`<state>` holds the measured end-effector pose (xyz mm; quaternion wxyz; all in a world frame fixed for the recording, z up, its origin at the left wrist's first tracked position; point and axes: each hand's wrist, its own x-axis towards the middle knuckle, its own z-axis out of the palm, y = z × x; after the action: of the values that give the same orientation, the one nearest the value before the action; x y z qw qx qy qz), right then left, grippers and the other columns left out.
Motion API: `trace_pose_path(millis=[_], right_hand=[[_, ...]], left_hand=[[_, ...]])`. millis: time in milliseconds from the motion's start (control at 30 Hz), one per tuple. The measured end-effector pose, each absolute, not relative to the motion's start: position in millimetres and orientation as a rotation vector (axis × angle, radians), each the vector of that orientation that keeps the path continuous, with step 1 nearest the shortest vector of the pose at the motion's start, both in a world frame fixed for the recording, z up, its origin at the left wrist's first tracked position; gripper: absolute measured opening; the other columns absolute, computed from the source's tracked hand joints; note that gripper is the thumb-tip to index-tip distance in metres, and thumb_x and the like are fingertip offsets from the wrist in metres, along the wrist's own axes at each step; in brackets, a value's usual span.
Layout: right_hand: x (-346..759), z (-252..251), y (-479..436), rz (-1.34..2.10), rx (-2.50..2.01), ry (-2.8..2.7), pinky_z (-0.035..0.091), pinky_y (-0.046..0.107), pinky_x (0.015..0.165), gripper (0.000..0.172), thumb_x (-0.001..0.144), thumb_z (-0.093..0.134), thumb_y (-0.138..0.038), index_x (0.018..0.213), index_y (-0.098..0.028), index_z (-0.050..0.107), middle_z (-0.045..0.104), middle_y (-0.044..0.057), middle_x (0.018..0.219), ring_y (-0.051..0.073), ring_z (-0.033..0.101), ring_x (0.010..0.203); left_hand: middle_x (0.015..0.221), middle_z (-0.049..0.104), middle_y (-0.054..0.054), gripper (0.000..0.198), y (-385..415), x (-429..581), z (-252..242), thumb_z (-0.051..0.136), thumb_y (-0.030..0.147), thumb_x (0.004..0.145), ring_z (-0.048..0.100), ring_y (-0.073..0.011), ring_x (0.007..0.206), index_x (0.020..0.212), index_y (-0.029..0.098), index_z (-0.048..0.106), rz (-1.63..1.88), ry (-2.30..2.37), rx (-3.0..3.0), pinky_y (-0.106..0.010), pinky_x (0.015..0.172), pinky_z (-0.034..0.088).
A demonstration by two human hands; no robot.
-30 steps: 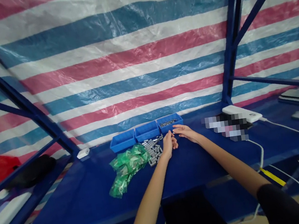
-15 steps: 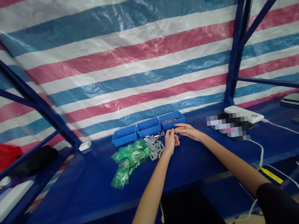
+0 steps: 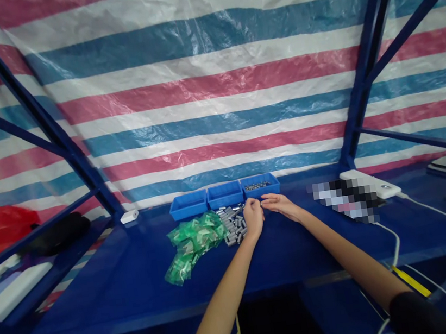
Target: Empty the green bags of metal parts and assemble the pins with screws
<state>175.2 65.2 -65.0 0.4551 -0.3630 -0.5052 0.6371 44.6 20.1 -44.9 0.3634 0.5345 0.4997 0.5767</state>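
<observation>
My left hand [image 3: 254, 218] is closed, its back toward me and its fingers curled out of sight, just right of a pile of grey metal cylinders [image 3: 234, 226]. Facing it, my right hand [image 3: 280, 205] has its fingertips pinched together at a tiny shiny piece, too small to name. The two hands almost meet above the blue table. Left of the cylinders lies a heap of green plastic bags [image 3: 195, 242]. Behind my hands stands a blue bin [image 3: 261, 190] with many small metal parts in it.
Two more blue bins, the middle bin [image 3: 225, 200] and the left bin [image 3: 189, 213], stand in the same row. A white power bank [image 3: 369, 183] with a white cable [image 3: 438, 210] lies at the right. A small white box [image 3: 130, 216] sits back left. Blue posts [image 3: 355, 95] frame the table.
My left hand has turned so its back hides the fingers, and it has shifted slightly. My right hand stays close to it with little change. The camera view has moved a little.
</observation>
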Motion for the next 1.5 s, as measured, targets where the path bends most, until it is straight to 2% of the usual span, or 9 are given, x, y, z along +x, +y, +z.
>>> trace_pose_path(millis=[133, 267, 467, 667, 833, 1067, 1233, 1300, 1500], right_hand=[[173.1, -63.2, 67.4, 1.545, -0.916, -0.971, 0.05, 0.02, 0.068, 0.029, 0.066, 0.071, -0.018, 0.095, -0.022, 0.066, 0.071, 0.005, 0.089, 0.015, 0.066, 0.086], [174.4, -61.8, 71.8, 1.526, -0.926, -0.83, 0.05, 0.018, 0.062, 0.021, 0.073, 0.064, -0.015, 0.092, -0.024, 0.066, 0.07, 0.003, 0.087, 0.012, 0.066, 0.082], [172.9, -62.6, 73.7, 1.526, -0.932, -0.8, 0.048, 0.015, 0.053, 0.012, 0.077, 0.059, -0.016, 0.085, -0.021, 0.067, 0.065, 0.001, 0.067, 0.006, 0.059, 0.054], [169.2, -63.8, 73.0, 1.484, -0.925, -0.845, 0.046, 0.015, 0.049, 0.012, 0.079, 0.06, -0.026, 0.081, -0.019, 0.069, 0.062, 0.0, 0.063, 0.005, 0.053, 0.048], [163.4, -62.0, 71.6, 1.405, -0.966, -0.971, 0.045, 0.015, 0.049, 0.018, 0.071, 0.068, -0.032, 0.077, -0.016, 0.071, 0.062, 0.001, 0.062, 0.005, 0.053, 0.051], [145.7, -38.0, 82.4, 1.231, -0.987, -1.077, 0.047, 0.02, 0.05, 0.025, 0.059, 0.074, -0.037, 0.068, -0.015, 0.071, 0.063, 0.001, 0.055, 0.01, 0.056, 0.051], [134.4, -22.0, 92.4, 1.218, -0.896, -1.078, 0.052, 0.023, 0.063, 0.039, 0.065, 0.07, -0.037, 0.1, -0.019, 0.067, 0.07, 0.006, 0.089, 0.016, 0.066, 0.077], [135.1, -24.6, 92.0, 1.2, -0.894, -1.156, 0.053, 0.024, 0.064, 0.041, 0.068, 0.067, -0.037, 0.105, -0.02, 0.065, 0.07, 0.007, 0.094, 0.017, 0.066, 0.08], [144.8, -39.5, 83.9, 1.076, -0.983, -1.445, 0.05, 0.026, 0.057, 0.017, 0.062, 0.07, -0.031, 0.072, -0.018, 0.073, 0.07, 0.003, 0.07, 0.016, 0.063, 0.06]], left_hand=[[0.054, 0.042, 0.006, 0.018, 15.9, 28.7, -25.6, 0.031, 0.031, 0.085, 0.046, -0.0081, 0.048, 0.076, 0.02, 0.041, 1.708, 1.468, 1.468, -0.019, 0.052, 0.037], [0.061, 0.045, 0.004, 0.017, 16.6, 9.6, -11.7, 0.032, 0.029, 0.086, 0.048, -0.0109, 0.061, 0.079, 0.02, 0.045, 1.726, 1.683, 1.629, -0.023, 0.062, 0.039], [0.083, 0.056, -0.004, 0.011, 20.8, 7.1, -23.0, 0.05, 0.024, 0.078, 0.049, -0.0204, 0.088, 0.075, 0.02, 0.059, 1.289, 1.901, 2.074, -0.035, 0.081, 0.036], [0.103, 0.056, -0.01, 0.023, 17.7, 17.2, -41.0, 0.049, 0.019, 0.08, 0.045, -0.0249, 0.103, 0.099, 0.017, 0.06, 0.8, 1.847, 2.502, -0.04, 0.091, 0.032], [0.101, 0.058, -0.012, 0.024, 21.4, 16.6, -42.0, 0.045, 0.017, 0.082, 0.046, -0.0257, 0.104, 0.101, 0.014, 0.059, 0.6, 1.813, 2.64, -0.042, 0.093, 0.029], [0.095, 0.059, -0.01, 0.022, 27.4, 17.7, -43.1, 0.045, 0.018, 0.084, 0.049, -0.0239, 0.098, 0.096, 0.017, 0.063, 0.582, 1.757, 2.665, -0.04, 0.089, 0.031], [0.093, 0.059, -0.006, 0.017, 27.7, 14.7, -46.0, 0.05, 0.023, 0.083, 0.05, -0.0216, 0.096, 0.091, 0.022, 0.065, 0.632, 1.748, 2.619, -0.038, 0.087, 0.032], [0.092, 0.059, -0.005, 0.014, 27.5, 13.9, -46.3, 0.053, 0.025, 0.082, 0.05, -0.0215, 0.095, 0.087, 0.022, 0.066, 0.658, 1.755, 2.599, -0.038, 0.087, 0.032], [0.092, 0.06, -0.005, 0.011, 28.7, 15.0, -44.9, 0.055, 0.026, 0.079, 0.051, -0.0231, 0.095, 0.081, 0.021, 0.065, 0.785, 1.855, 2.467, -0.04, 0.085, 0.033]])
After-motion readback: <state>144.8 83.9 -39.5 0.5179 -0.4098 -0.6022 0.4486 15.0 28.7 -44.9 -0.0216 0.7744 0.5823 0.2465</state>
